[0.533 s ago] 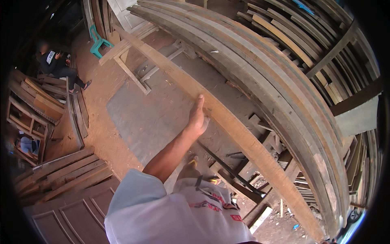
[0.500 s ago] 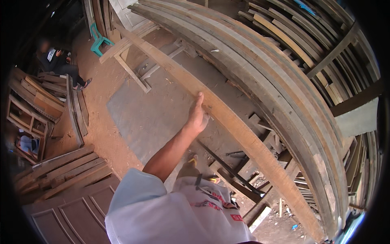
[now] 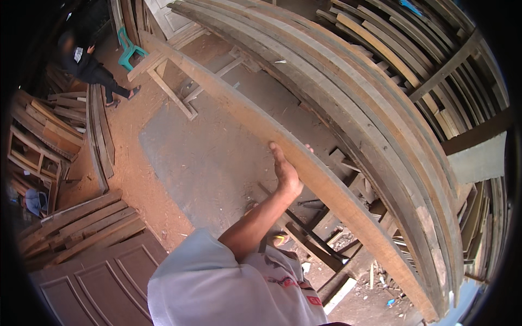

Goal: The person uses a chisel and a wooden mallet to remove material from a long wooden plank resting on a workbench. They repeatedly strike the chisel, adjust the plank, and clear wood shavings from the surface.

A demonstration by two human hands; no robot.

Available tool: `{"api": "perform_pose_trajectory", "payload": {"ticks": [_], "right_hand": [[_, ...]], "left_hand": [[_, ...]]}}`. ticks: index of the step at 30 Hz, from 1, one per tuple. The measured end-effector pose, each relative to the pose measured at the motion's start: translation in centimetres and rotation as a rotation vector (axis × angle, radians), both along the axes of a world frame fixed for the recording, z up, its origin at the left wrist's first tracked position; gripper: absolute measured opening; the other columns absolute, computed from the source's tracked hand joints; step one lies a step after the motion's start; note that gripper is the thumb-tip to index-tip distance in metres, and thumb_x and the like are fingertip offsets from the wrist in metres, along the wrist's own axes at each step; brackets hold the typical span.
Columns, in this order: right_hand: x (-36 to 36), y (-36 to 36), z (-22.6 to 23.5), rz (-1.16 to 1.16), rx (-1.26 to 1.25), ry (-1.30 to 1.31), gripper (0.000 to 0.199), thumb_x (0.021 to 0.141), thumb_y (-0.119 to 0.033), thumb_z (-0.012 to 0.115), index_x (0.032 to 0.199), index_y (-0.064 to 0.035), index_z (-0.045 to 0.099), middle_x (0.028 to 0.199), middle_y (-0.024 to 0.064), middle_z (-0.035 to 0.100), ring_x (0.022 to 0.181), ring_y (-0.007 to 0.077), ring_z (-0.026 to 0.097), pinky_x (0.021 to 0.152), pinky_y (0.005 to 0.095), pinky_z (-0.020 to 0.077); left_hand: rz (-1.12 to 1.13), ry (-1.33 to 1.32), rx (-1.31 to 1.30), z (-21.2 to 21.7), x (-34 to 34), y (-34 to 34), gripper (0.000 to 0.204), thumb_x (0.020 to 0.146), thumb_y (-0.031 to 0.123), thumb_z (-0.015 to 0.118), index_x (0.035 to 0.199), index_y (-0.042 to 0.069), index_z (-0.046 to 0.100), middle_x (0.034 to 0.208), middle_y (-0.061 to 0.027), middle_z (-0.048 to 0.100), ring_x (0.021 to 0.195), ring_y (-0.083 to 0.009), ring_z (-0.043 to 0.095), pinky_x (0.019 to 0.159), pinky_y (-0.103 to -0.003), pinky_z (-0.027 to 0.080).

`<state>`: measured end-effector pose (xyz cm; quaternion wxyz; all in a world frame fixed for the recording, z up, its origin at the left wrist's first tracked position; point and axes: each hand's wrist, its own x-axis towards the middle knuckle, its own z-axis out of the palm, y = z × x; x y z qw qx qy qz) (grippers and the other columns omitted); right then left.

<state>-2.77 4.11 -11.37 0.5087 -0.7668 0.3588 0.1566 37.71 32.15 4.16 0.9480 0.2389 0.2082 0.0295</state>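
My left hand (image 3: 287, 173) grips a long brown wooden plank (image 3: 356, 211) near its middle. The thumb lies on the near face, and fingertips show past the far edge. From the far left the plank slants down to the lower right. Its far end lies at or over a low wooden trestle (image 3: 173, 96); whether it touches is hard to tell. My right hand is out of view.
Long boards (image 3: 370, 119) are stacked along the right, beside a timber rack (image 3: 435, 49). A green plastic chair (image 3: 129, 51) stands at far left, near a person in dark clothes (image 3: 89, 65). Planks (image 3: 81, 233) and a brown panelled door (image 3: 98, 277) lie lower left.
My left hand sits farther right and nearer along the plank, with fingertips now showing over its far edge. The plank's far end has shifted slightly left. The person at far left is more upright.
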Motion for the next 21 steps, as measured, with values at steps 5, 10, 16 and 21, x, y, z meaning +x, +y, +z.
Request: {"api": "perform_pose_trajectory", "payload": {"ticks": [5, 10, 16, 21], "right_hand": [[1.7, 0.1, -1.1, 0.037, 0.004, -0.015, 0.024, 0.083, -0.027, 0.079, 0.081, -0.0057, 0.070, 0.068, -0.0001, 0.061, 0.064, 0.0107, 0.052, 0.057, 0.0319, 0.0442], [3.2, 0.2, -1.4, 0.036, 0.023, -0.047, 0.024, 0.084, -0.028, 0.079, 0.080, -0.0057, 0.070, 0.068, -0.0001, 0.061, 0.064, 0.0108, 0.052, 0.057, 0.0321, 0.0440], [4.0, 0.6, -2.1, 0.045, 0.029, -0.051, 0.025, 0.084, -0.029, 0.079, 0.080, -0.0056, 0.070, 0.067, -0.0001, 0.061, 0.063, 0.0109, 0.052, 0.057, 0.0322, 0.0437], [4.7, 1.2, -2.7, 0.071, 0.019, -0.041, 0.025, 0.084, -0.029, 0.078, 0.080, -0.0056, 0.070, 0.067, -0.0001, 0.060, 0.063, 0.0110, 0.052, 0.056, 0.0324, 0.0434]], "left_hand": [[-0.166, -0.121, 0.038, 0.3, -9.3, -8.7, 0.066, 0.101, 0.059, 0.048, 0.138, 0.006, 0.039, 0.126, -0.0137, 0.059, 0.120, -0.0248, 0.058, 0.105, -0.044, 0.047], [-0.286, -0.103, -0.028, -0.9, -11.0, -7.0, 0.064, 0.100, 0.055, 0.055, 0.140, 0.008, 0.040, 0.131, -0.0130, 0.056, 0.126, -0.0237, 0.054, 0.110, -0.049, 0.043], [-0.316, -0.056, -0.040, -1.4, -13.3, -4.7, 0.067, 0.097, 0.058, 0.058, 0.139, 0.008, 0.040, 0.127, -0.0124, 0.055, 0.124, -0.0249, 0.054, 0.110, -0.047, 0.042], [-0.330, -0.061, -0.038, -1.1, -14.5, -3.7, 0.066, 0.097, 0.058, 0.057, 0.138, 0.008, 0.041, 0.127, -0.0129, 0.056, 0.123, -0.0245, 0.054, 0.108, -0.045, 0.044]]}}
